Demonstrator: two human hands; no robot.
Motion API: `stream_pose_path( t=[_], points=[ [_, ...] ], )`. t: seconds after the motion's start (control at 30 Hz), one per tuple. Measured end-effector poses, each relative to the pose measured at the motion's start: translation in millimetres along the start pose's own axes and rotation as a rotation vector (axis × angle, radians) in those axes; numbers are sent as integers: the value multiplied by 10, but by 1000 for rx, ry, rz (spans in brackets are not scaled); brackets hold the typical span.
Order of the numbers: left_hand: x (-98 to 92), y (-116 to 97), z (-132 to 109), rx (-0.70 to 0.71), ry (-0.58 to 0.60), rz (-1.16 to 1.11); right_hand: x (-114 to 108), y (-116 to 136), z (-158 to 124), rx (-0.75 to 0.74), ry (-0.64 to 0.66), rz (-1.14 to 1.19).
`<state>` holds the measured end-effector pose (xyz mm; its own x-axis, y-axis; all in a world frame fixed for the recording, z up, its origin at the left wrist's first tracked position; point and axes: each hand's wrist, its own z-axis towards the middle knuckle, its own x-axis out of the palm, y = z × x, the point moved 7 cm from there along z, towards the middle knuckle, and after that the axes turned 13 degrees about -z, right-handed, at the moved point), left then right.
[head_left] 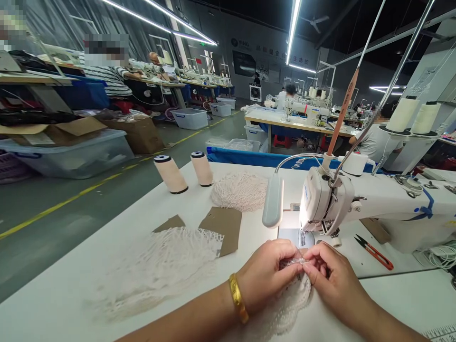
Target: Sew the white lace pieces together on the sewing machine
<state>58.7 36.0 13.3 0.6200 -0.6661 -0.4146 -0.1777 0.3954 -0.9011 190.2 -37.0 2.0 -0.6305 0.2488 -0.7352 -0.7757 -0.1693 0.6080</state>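
My left hand (265, 273), with a gold bangle on its wrist, and my right hand (329, 275) meet just in front of the sewing machine's needle (303, 236). Both pinch the edge of a piece of white lace (292, 299) that lies under them and trails toward me. The white sewing machine (374, 204) stands right behind my hands, its lamp (273, 202) lit over the needle plate.
A heap of white lace (164, 266) lies to the left, another (239, 190) farther back, with brown card pieces (223, 225) between. Two thread cones (171, 174) stand at the table's far edge. Red-handled snips (374, 251) lie on the right. Other people work at benches behind.
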Motion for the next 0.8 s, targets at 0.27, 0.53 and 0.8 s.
stream_pose_path(
  t=[0.27, 0.53, 0.8],
  points=[
    [20, -21, -11, -28, -39, -61, -64, 128, -25, -190, -105, -142],
    [44, -49, -17, -30, -21, -200, -99, 129, -32, -169, -142, -145],
    [23, 17, 27, -58, -58, -3, -16, 30, 30, -40, -46, -145]
  ],
)
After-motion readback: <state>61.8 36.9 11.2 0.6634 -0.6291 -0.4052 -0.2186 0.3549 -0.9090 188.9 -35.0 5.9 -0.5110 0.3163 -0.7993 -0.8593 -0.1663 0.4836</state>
